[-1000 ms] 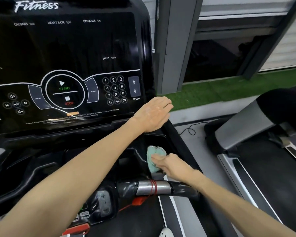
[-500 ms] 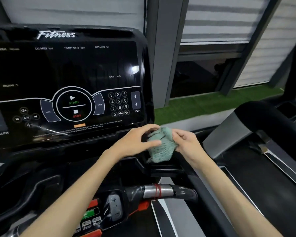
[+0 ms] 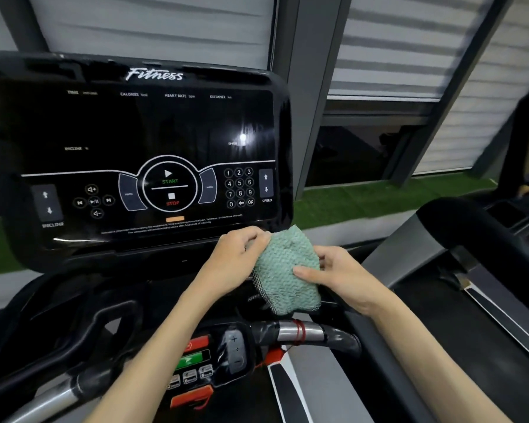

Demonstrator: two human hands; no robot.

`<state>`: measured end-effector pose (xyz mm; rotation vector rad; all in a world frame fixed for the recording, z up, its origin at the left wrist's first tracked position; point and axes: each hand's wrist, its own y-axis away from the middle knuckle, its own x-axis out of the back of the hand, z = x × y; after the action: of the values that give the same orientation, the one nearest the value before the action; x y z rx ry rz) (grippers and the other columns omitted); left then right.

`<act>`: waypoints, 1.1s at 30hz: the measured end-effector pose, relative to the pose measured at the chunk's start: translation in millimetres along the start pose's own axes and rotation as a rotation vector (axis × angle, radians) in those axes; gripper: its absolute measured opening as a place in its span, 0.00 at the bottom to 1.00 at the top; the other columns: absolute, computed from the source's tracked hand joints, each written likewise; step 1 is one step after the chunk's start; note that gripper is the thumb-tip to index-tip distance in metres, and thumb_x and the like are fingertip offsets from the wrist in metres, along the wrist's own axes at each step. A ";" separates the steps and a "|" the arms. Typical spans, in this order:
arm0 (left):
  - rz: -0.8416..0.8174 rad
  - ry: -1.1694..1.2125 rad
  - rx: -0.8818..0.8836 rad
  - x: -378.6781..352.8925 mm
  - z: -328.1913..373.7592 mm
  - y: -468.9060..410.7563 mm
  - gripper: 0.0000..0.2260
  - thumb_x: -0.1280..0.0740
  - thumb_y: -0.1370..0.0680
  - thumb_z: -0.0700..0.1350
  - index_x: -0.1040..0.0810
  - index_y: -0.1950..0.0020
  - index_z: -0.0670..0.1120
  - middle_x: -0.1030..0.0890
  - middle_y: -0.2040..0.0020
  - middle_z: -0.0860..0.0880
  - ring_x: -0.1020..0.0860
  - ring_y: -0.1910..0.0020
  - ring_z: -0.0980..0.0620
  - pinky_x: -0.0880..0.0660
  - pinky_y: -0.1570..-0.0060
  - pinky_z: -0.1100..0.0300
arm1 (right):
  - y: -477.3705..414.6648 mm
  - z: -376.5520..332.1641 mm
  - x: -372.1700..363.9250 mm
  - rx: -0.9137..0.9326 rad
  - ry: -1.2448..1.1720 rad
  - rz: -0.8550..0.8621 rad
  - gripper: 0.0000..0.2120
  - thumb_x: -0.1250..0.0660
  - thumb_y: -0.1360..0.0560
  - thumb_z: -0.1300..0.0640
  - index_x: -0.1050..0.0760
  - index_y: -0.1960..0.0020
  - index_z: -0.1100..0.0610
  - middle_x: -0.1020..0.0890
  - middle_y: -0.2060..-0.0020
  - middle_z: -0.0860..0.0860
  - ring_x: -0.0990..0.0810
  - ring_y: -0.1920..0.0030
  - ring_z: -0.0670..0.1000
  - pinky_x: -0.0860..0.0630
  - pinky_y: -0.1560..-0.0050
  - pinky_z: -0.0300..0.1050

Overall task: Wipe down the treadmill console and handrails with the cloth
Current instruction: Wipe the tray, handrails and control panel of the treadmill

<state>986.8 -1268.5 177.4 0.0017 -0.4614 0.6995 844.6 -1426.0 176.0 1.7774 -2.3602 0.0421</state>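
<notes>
1. Cloth [image 3: 284, 270]: green, knobbly weave, bunched into a pad. Held in mid-air just below the console's lower-right corner and above the centre handrail; appears to touch neither.
2. L. hand [image 3: 235, 257]: fingers curled, pinching the cloth's upper-left edge.
3. R. hand [image 3: 339, 273]: thumb across the front face, fingers behind; grips the right side.
4. Console [image 3: 135, 132]: glossy black panel w/ printed keys (START/STOP, number pad, SPEED, INCLINE). Display dark; not under the cloth yet.
5. Centre handrail [image 3: 318, 332]: metal band w/ red cord [image 3: 298, 331] looped round it, button pad [image 3: 196, 358] beside it. Side rail [image 3: 58, 395] at lower left.
6. Risks (judgement):
   - A firm pass over START or SPEED could start the belt if the unit is powered.
   - The knobbly weave may snag the red cord and tug it loose.
   - A loose pad could smear the gloss, or slip when the grip changes to one hand.
</notes>
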 end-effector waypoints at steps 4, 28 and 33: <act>-0.055 0.052 0.029 13.9 8.7 9.7 0.06 0.33 0.21 0.49 0.18 0.51 0.50 0.16 0.56 0.54 0.21 0.57 0.62 0.27 0.53 0.66 | -0.5 -6.1 1.3 0.051 0.079 -0.070 0.15 0.31 0.25 0.60 0.23 0.39 0.58 0.17 0.44 0.54 0.20 0.42 0.55 0.25 0.38 0.54; 0.095 0.379 0.233 -53.7 12.4 50.5 0.15 0.38 0.19 0.34 0.22 0.43 0.54 0.16 0.47 0.56 0.19 0.44 0.58 0.22 0.51 0.63 | 11.9 12.3 30.0 0.179 -0.313 -0.226 0.10 0.29 0.27 0.56 0.18 0.46 0.54 0.16 0.48 0.50 0.18 0.48 0.49 0.22 0.50 0.41; 0.067 0.306 0.060 -54.5 22.6 49.6 0.16 0.37 0.22 0.28 0.21 0.47 0.49 0.16 0.51 0.54 0.19 0.48 0.56 0.23 0.51 0.62 | 18.5 13.2 54.3 0.193 -0.118 -0.228 0.23 0.41 0.25 0.77 0.15 0.60 0.54 0.14 0.55 0.52 0.17 0.50 0.50 0.23 0.50 0.38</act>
<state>910.3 -1267.6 167.9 -0.0636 -0.1471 0.7648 810.8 -1474.1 173.7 2.1858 -2.2812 0.1412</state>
